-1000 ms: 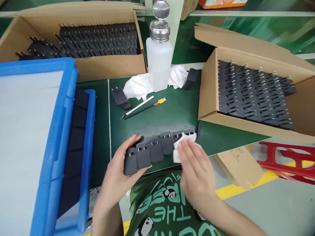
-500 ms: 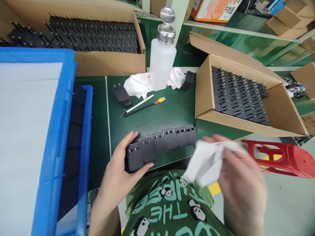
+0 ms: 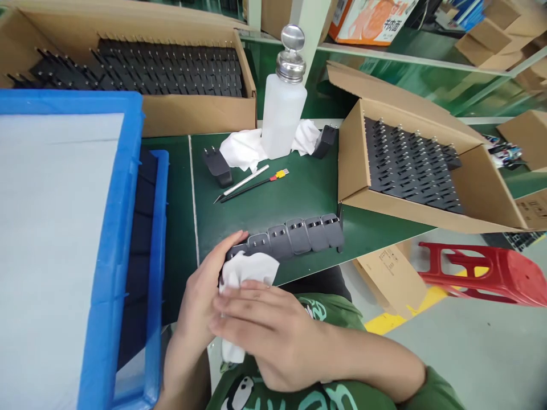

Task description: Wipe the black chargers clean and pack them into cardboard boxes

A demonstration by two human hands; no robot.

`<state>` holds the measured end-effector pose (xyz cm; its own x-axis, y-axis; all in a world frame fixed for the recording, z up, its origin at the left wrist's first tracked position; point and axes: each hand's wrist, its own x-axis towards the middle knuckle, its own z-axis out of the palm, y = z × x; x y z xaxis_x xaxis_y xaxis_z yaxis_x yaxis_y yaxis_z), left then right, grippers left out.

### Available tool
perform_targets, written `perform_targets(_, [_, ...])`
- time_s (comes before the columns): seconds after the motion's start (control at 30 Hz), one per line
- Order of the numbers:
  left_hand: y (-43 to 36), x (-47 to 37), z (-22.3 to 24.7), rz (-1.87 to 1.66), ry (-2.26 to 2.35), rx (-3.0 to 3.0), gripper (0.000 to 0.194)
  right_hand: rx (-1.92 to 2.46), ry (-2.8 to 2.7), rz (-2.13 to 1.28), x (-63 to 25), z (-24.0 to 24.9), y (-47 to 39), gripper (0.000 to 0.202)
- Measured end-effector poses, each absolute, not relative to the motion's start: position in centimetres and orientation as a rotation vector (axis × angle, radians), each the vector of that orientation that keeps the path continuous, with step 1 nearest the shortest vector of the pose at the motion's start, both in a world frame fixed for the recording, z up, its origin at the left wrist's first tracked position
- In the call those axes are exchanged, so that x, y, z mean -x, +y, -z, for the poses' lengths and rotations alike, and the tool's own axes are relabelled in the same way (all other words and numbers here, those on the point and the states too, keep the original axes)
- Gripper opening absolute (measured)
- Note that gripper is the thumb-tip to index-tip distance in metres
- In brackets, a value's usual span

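A row of several black plug adapters lies along the front edge of the green table, prongs up. My left hand grips the row's left end, its thumb side hidden by the cloth. Held under my right hand is a white cloth, which covers the leftmost adapters. Further back are a single black adapter, a silver pen-like tool and a short black cable with a yellow USB end.
A white bottle with a metal top stands among crumpled cloths. Boxes of adapters stand back left and right. Stacked blue trays are at the left. A red stool and a carton are on the floor.
My right hand has moved left with the cloth, from beyond the row's right end onto its left end. The carton on the floor has come into view.
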<state>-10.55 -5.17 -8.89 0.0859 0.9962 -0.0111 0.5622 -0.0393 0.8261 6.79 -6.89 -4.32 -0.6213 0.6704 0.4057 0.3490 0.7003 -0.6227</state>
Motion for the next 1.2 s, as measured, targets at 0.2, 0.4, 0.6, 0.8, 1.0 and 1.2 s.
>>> perform_targets(0.2, [-5.7, 8.8, 6.8, -0.976, 1.721, -2.003, 0.087, 1.291, -1.338, -1.057, -14.8, 1.6, -5.9, 0.029])
perform_targets(0.4, [-3.0, 2.1, 3.5, -0.784, 1.402, -2.545, 0.08, 1.467, -1.529, -0.197, -17.2, 4.8, -3.6, 0.029])
perform_targets(0.6, [0.0, -0.3, 4.0, -0.71, 1.324, -2.552, 0.062, 1.396, -2.21, 0.239, -15.5, 7.3, -3.1, 0.059])
perform_targets(0.8, [-0.4, 0.0, 3.8, -0.642, 1.329, -2.509, 0.075, 1.179, -2.357, -0.134, -18.7, 3.5, -5.9, 0.039])
perform_targets(1.0, [-2.7, 4.1, 2.5, -0.522, 1.588, -2.486, 0.094, 1.298, -1.816, -0.81, -23.8, -2.2, -3.2, 0.021])
perform_targets(1.2, [-3.3, 6.7, 3.0, -0.432, 1.71, -2.599, 0.087, 1.286, -2.081, -0.375, -19.9, -2.4, 8.6, 0.028])
